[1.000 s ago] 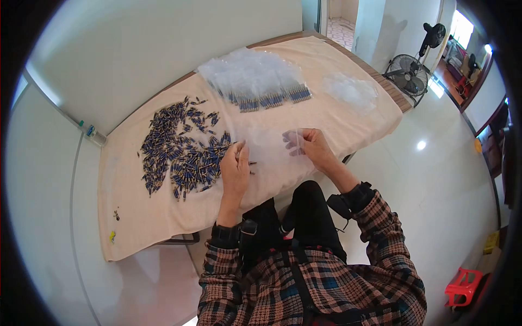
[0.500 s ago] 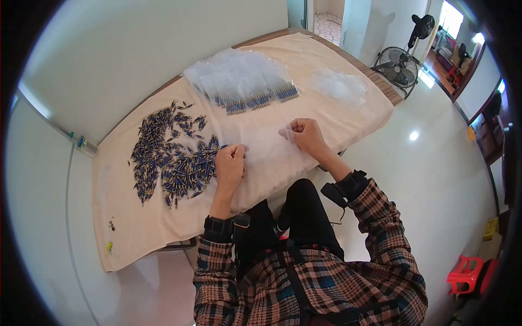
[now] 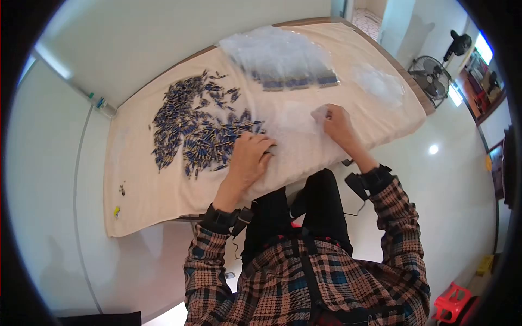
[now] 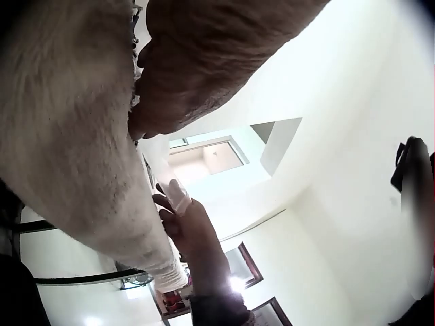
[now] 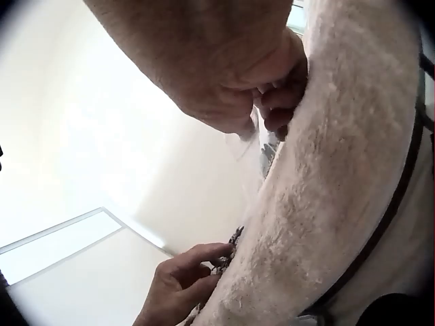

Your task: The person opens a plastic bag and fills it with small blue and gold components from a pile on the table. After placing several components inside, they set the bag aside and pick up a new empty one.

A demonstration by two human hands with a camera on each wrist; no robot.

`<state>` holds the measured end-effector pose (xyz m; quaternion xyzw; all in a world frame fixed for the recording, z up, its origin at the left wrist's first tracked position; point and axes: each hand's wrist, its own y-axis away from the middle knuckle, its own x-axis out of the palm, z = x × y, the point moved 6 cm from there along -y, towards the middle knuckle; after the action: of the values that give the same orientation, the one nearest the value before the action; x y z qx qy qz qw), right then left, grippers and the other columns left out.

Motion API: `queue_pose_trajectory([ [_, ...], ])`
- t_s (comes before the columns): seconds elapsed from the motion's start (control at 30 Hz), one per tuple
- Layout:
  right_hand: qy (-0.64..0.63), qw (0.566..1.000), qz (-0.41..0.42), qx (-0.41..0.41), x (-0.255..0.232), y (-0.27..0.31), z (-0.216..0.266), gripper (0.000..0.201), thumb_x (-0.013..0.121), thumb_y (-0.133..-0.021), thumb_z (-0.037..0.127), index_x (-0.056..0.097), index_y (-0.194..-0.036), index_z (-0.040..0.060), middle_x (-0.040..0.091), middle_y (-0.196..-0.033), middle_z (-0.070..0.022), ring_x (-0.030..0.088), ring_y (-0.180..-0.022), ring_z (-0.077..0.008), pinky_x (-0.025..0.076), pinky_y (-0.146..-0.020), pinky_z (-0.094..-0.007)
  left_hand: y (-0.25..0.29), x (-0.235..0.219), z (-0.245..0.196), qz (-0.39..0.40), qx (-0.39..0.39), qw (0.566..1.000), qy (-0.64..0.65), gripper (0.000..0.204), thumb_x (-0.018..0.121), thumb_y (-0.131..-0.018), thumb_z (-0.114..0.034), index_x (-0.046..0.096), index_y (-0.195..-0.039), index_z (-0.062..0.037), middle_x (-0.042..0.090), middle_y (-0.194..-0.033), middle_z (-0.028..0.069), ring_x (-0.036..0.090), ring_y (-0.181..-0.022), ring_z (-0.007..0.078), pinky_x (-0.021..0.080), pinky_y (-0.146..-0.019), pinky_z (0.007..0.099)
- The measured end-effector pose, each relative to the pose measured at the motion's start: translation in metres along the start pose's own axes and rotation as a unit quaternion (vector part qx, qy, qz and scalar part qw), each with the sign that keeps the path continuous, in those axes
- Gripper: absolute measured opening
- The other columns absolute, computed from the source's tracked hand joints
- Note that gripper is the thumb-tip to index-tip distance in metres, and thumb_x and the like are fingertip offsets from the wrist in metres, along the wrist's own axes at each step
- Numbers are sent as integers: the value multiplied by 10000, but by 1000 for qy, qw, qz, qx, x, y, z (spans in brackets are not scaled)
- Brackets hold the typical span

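A clear plastic bag (image 3: pixel 296 117), low over the cloth, has its right edge pinched by my right hand (image 3: pixel 340 129). In the right wrist view, thin film (image 5: pixel 248 159) hangs from that hand's fingertips. My left hand (image 3: pixel 250 160), palm down with fingers bent loosely, touches the right edge of a pile of small blue-and-gold pieces (image 3: pixel 204 144). The right wrist view shows the left hand (image 5: pixel 178 285) with thumb and fingers apart at some pieces (image 5: pixel 234 241). Whether any piece is held is hidden.
Filled bags (image 3: pixel 285 57) lie overlapped at the back of the cloth-covered table (image 3: pixel 147 198). More clear bags (image 3: pixel 380 84) are at the right. Small bits and a yellow item (image 3: pixel 116 212) sit at the left corner. A fan (image 3: pixel 431 77) and red stool (image 3: pixel 452 301) stand beyond the table.
My left hand has let go of the bag and turned palm down onto the pile's edge. My right hand still pinches the bag. The head view has shifted.
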<state>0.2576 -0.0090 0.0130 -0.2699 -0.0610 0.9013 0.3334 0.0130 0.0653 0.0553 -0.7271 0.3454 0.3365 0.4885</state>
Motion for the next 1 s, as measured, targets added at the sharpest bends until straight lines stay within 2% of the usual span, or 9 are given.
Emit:
queue_pose_trajectory([
  [0.07, 86, 993, -9, -79, -4, 1, 0, 224, 678, -858, 191, 655, -885, -30, 614, -676, -22, 535, -553, -78, 402, -486, -243, -3, 1, 2, 7, 0, 1000, -18, 272, 697, -711, -55, 655, -980, -37, 624, -965, 108, 543, -902, 307, 432, -810, 386],
  [0.27, -76, 973, 141, 165, -24, 6, -8, 358, 651, -849, 137, 581, -1147, -48, 648, -799, -83, 546, -559, -110, 445, -492, -264, 4, 5, 22, 31, -8, 997, -70, 187, 669, -727, -66, 600, -899, -52, 548, -877, 104, 535, -858, 306, 448, -764, 404],
  [0.4, -18, 990, 72, 119, -36, 9, 7, 418, 652, -830, 87, 548, -1222, -18, 648, -908, -114, 557, -593, -128, 478, -537, -267, 10, -8, 40, -16, -81, 994, -78, 150, 637, -749, -75, 558, -875, -57, 544, -863, 108, 537, -869, 307, 461, -732, 409],
  [0.5, 161, 971, -83, -157, -42, 15, 47, 443, 656, -799, 23, 557, -1231, 24, 628, -1000, -131, 576, -646, -141, 491, -594, -265, 17, -24, 51, -34, -107, 984, -137, 165, 635, -727, -62, 536, -859, -61, 535, -873, 105, 541, -872, 299, 463, -729, 399],
  [0.53, 162, 971, -84, -157, -37, 18, 58, 443, 656, -799, 23, 557, -1231, 24, 628, -1000, -131, 576, -646, -141, 491, -594, -265, 20, -30, 56, -40, -119, 978, -167, 173, 634, -716, -56, 525, -850, -63, 531, -878, 103, 544, -874, 295, 464, -727, 394],
  [0.67, 35, 985, 87, -143, 27, 34, 104, 448, 664, -782, -1, 571, -1217, 54, 611, -1040, -114, 607, -721, -166, 497, -643, -277, 33, -51, 91, -54, -163, 969, -177, 140, 634, -760, -87, 554, -874, -70, 538, -913, 110, 545, -902, 318, 466, -718, 421],
  [0.77, 42, 979, 126, -157, 74, 31, 117, 464, 694, -777, 36, 565, -1221, 56, 601, -1034, -125, 622, -740, -211, 509, -671, -314, 48, -67, 114, -74, -161, 953, -246, 131, 631, -820, -140, 569, -910, -68, 533, -949, 134, 541, -917, 356, 468, -720, 449],
  [0.87, 132, 960, 118, -215, 114, 19, 128, 520, 733, -772, 138, 541, -1251, 72, 591, -1045, -151, 634, -815, -270, 514, -724, -371, 69, -75, 129, -82, -242, 927, -275, 160, 608, -882, -198, 581, -973, -69, 527, -979, 167, 536, -912, 392, 468, -734, 467],
  [1.0, 283, 930, 186, -142, 168, -4, 123, 624, 754, -753, 308, 510, -1293, 113, 566, -1111, -164, 613, -936, -346, 495, -803, -429, 70, -66, 133, -48, -311, 924, -215, 254, 595, -905, -272, 578, -1061, -72, 524, -1015, 181, 523, -968, 379, 439, -834, 471],
])
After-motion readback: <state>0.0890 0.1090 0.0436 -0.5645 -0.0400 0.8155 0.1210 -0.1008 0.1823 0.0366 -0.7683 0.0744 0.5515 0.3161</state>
